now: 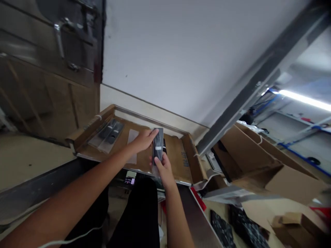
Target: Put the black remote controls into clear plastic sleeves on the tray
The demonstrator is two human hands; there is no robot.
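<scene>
Both my hands hold a dark, flat item in a clear plastic sleeve (158, 143), with a small white label across it. My left hand (144, 140) grips its upper end, thumb on top. Lower down, my right hand (163, 168) pinches the sleeve between thumb and fingers. Beneath is a shallow cardboard tray (144, 156). At its left lie several dark items in clear sleeves (110, 133), side by side. An empty-looking clear sleeve (132, 135) rests in the middle, partly covered by my left arm. Behind the held item, another dark piece (164, 146) shows only in part.
A pale wall (181, 62) rises directly behind the tray. To the right stands a large open cardboard box (253, 155), with black plastic-wrapped bundles (232, 227) on the floor below. A lit phone-like screen (130, 177) sits under the tray's front edge. A person (248, 115) is far right.
</scene>
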